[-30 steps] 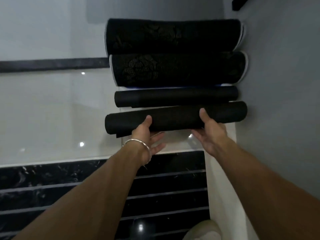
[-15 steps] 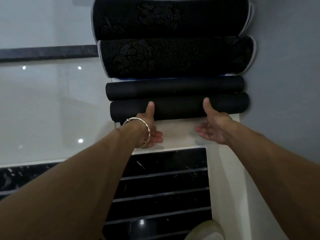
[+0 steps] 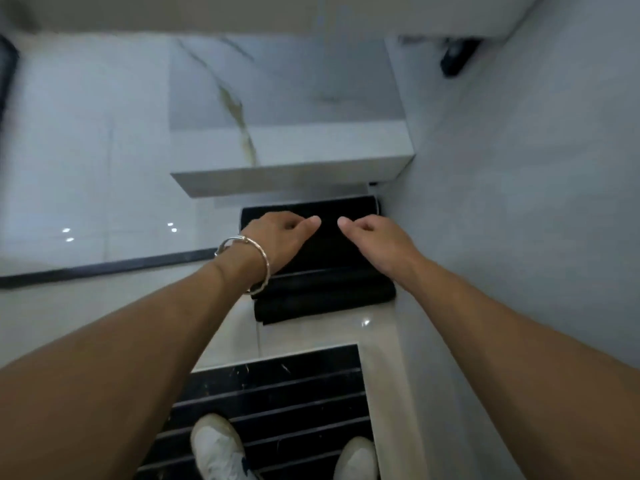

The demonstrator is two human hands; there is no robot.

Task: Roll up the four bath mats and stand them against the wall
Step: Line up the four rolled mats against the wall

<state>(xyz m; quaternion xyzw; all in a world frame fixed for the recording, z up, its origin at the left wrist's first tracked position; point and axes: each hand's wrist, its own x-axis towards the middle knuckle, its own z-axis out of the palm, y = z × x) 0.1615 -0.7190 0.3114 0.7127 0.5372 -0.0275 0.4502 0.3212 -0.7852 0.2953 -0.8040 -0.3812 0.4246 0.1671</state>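
Both hands hang over the rolled black bath mats. The left hand and right hand have curled fingers and thumbs pointing at each other; whether they grip a mat cannot be told. The mats sit beneath the palms, with the grey wall just right of the right hand and a white ledge beyond the thumbs.

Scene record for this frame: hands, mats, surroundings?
left hand: above rolled mats, fingers loosely curled, bracelet on wrist
right hand: beside it, same pose
contact: cannot tell
mats: black rolls side by side, ends at right wall, below white ledge
count: unclear, hands cover some
shoes: white, on black striped floor
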